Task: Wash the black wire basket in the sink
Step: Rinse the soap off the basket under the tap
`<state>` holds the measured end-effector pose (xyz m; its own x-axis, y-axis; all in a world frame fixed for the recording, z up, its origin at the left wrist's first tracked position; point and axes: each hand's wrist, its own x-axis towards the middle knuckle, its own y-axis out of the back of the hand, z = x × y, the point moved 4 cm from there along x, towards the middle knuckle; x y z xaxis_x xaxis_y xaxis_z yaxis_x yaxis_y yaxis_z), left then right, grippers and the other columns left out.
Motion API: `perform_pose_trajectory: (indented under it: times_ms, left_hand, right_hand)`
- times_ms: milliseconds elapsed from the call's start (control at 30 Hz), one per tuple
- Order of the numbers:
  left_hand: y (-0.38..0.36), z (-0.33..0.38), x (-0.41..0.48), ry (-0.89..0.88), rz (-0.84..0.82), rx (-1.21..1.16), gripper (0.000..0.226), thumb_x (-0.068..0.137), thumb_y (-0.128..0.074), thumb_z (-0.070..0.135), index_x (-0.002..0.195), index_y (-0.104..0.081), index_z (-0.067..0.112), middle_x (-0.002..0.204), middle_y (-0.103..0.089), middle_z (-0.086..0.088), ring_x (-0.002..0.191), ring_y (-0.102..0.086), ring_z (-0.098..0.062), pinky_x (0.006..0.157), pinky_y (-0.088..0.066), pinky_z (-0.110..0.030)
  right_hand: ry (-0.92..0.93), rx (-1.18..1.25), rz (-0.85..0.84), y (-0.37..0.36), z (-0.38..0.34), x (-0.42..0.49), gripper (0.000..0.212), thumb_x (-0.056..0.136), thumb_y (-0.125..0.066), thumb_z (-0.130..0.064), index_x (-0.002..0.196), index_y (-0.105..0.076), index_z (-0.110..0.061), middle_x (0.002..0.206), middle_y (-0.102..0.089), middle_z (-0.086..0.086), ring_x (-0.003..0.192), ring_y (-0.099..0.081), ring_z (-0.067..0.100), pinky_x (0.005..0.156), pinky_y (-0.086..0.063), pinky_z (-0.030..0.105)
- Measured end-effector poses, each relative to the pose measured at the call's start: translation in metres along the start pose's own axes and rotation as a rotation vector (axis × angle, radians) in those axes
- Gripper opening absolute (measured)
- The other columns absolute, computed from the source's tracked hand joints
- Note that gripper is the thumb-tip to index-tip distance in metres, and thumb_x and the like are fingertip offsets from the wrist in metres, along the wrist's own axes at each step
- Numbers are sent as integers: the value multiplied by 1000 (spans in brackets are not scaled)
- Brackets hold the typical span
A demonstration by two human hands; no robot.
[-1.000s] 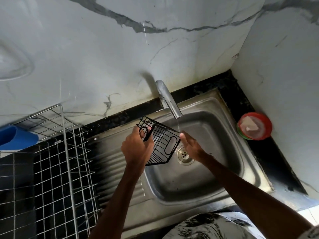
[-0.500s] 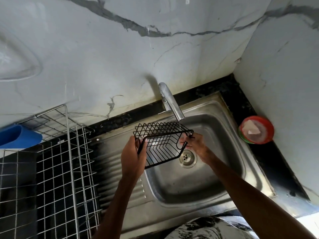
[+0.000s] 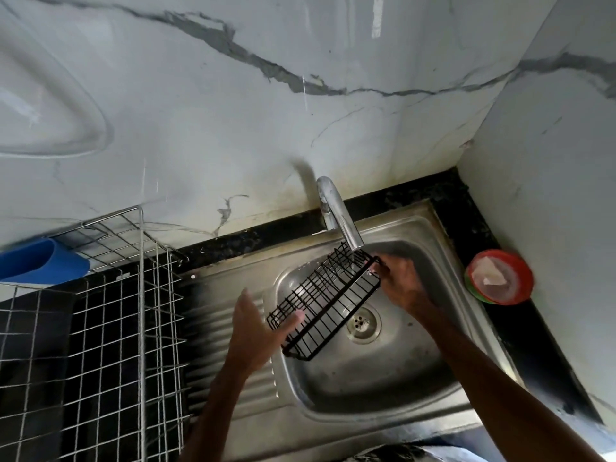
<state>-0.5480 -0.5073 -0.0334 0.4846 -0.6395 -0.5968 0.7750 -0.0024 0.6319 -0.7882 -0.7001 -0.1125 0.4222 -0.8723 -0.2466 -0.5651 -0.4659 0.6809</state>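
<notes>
Holding the black wire basket (image 3: 325,300) over the sink (image 3: 383,371) with the right hand (image 3: 401,283), fingers curled round its far end just under the faucet (image 3: 340,218). Slanted now rather than level as half a second ago, sloping down toward the left hand (image 3: 255,328). Let go there, with fingers straight and apart, tips touching the low end.

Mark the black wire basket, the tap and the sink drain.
black wire basket (image 3: 328,303), head view, middle of its wire grid.
tap (image 3: 338,215), head view, mid-spout.
sink drain (image 3: 361,323), head view, strainer centre.
</notes>
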Motion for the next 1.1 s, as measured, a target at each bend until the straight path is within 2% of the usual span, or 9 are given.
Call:
perform_pose_trajectory:
  times_ms: [133, 333, 400, 467, 567, 633, 700, 867, 1100]
  left_hand:
    - [-33, 62, 23, -260, -61, 343, 148, 56, -68, 94, 163, 0, 17, 172, -6, -10, 156, -14, -32, 125, -22, -52]
    - [-65, 82, 59, -195, -168, 347, 128, 61, -87, 62, 161, -18, 20, 161, -40, -8, 145, -42, -31, 117, -37, -57]
    - [-66, 73, 58, -193, -138, 309, 127, 60, -88, 58, 160, -20, 19, 159, -42, -8, 143, -44, -30, 116, -39, -54]
    - [-67, 64, 58, -200, -68, 250, 128, 54, -88, 60, 157, -23, 20, 157, -43, -5, 141, -45, -27, 115, -42, -51]
    - [-67, 54, 56, -223, 34, 107, 130, 44, -86, 65, 152, -28, 21, 151, -47, -1, 136, -49, -22, 109, -48, -46]
    - [-69, 48, 54, -271, 98, 0, 123, 44, -86, 68, 147, -36, 22, 142, -54, 3, 129, -53, -16, 105, -50, -37]
    - [-70, 44, 50, -314, 144, -56, 116, 48, -86, 68, 144, -41, 23, 138, -55, 7, 125, -53, -11, 103, -49, -30]
    - [-74, 40, 54, -339, 226, -44, 107, 53, -83, 60, 143, -42, 20, 138, -53, 5, 126, -51, -12, 107, -48, -37]
    - [-88, 46, 51, -389, 212, 8, 108, 56, -86, 60, 144, -41, 18, 138, -53, 1, 125, -52, -14, 103, -51, -35]
  right_hand:
    - [26, -48, -56, 4, -10, 0, 30, 105, -48, -23, 129, -65, -16, 115, -71, 10, 107, -67, 25, 94, -49, 33]
    - [112, 56, -47, 6, -24, -8, 30, 99, -57, -5, 128, -64, -13, 102, -62, -8, 84, -64, -8, 76, -52, 10]
    - [201, 158, -117, 8, -33, -10, 40, 98, -56, 1, 134, -60, -16, 115, -64, -7, 97, -65, -9, 86, -54, 13]
    - [223, 264, -239, 7, -45, -15, 46, 102, -53, -9, 146, -48, -23, 134, -63, 9, 115, -65, 18, 97, -56, 34]
    - [195, 167, -389, 0, -68, -24, 64, 106, -43, -42, 161, -14, -27, 166, -16, -4, 150, -27, 17, 123, -25, 37]
    - [307, -84, -386, -5, -84, -36, 73, 107, -32, -50, 161, 7, -21, 165, 13, -9, 153, 8, 8, 121, 5, 22]
    - [387, -241, -337, -11, -87, -46, 72, 108, -24, -49, 158, 14, -14, 162, 24, -2, 151, 22, 10, 116, 17, 20]
    - [404, -282, -213, -21, -77, -70, 68, 107, -23, -43, 160, -1, -6, 167, 6, 10, 155, 7, 20, 125, -1, 33]
    - [176, -183, -318, -15, -74, -58, 97, 91, 1, -74, 160, -2, -6, 169, 0, 11, 156, 0, 26, 128, -6, 40]
